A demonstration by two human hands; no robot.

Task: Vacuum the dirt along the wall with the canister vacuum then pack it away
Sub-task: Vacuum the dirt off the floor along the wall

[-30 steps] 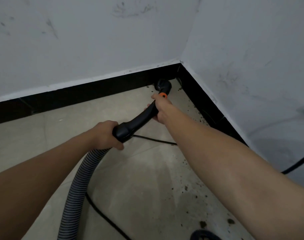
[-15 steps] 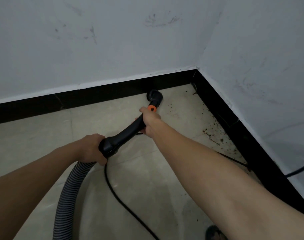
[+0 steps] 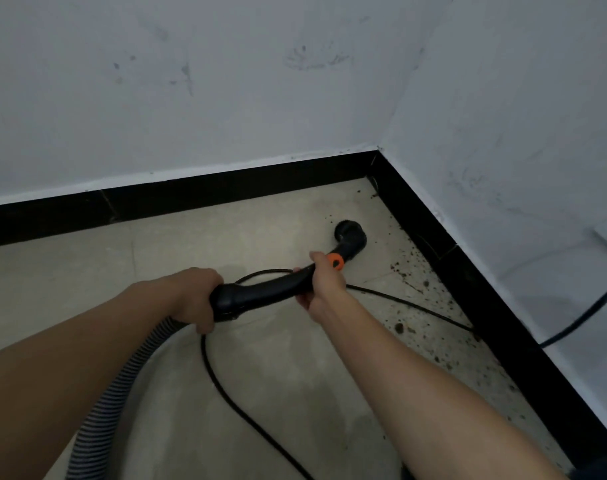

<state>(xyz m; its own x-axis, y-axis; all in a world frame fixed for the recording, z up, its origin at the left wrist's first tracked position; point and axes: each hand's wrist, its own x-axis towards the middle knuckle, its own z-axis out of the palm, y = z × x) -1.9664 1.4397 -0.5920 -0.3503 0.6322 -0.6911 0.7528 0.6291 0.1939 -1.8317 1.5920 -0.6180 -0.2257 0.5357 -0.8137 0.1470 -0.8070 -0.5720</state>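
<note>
- Left hand wrapped tight round the rear end of the curved black plastic vacuum handle, just where the grey ribbed hose joins; right hand clamped on the front of the same handle, just behind the orange button ring.
- Round black nozzle head down at the beige tiled floor, near the corner, just short of the black skirting board; contact with the tile not clear.
- Scattered dark dirt specks strung along the right-hand wall's base, beside the nozzle and trailing back toward the viewer; most of it apparently not yet picked up.
- Thin black power cord looped under the handle and running across the dirt patch to the skirting; likely to snag the nozzle on a sweep, or get dragged through the dirt and smear it.
- Larger clump possibly too big for a quick pass; could be pushed along instead of lifted.
- Small nozzle, wide scatter; easy to leave specks tight against the skirting.
- Hose bend near the left hand; a hard pull could kink it.
</note>
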